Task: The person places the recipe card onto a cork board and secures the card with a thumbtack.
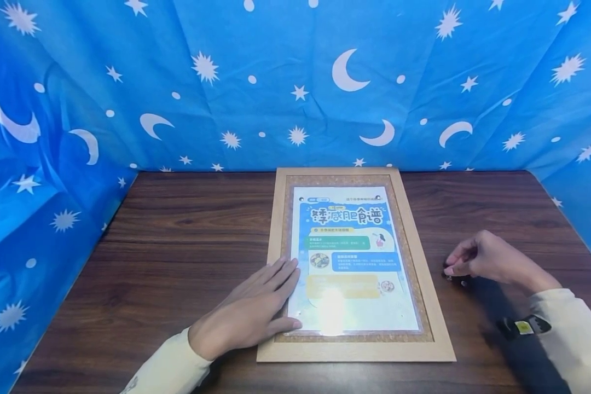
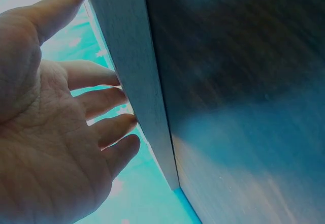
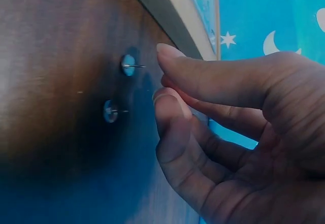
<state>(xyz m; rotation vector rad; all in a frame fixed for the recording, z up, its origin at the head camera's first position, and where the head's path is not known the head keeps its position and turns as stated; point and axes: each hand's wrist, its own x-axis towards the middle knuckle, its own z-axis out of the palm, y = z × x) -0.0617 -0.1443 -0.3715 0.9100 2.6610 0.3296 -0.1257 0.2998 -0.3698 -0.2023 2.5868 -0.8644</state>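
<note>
A wood-framed cork board (image 1: pixel 354 350) lies on the table, bearing a printed Chinese-text poster (image 1: pixel 354 257) in a shiny clear cover. Dark round spots mark its two top corners. My left hand (image 1: pixel 251 306) rests across the board's left side, fingers stretched out and fingertips over the poster's edge. Right of the board, my right hand (image 1: pixel 492 262) hovers low with bent fingers. In the right wrist view two thumbtacks, an upper one (image 3: pixel 129 65) and a lower one (image 3: pixel 110 111), rest on their heads, points up. Thumb and index finger are apart beside them, nothing seen between.
The dark wood-grain table (image 1: pixel 177 230) extends on both sides of the board. A blue cloth (image 1: pixel 276 82) with white moons and stars hangs behind and at the sides. A dark wrist strap (image 1: pixel 524 326) with a small lit display is on the right sleeve.
</note>
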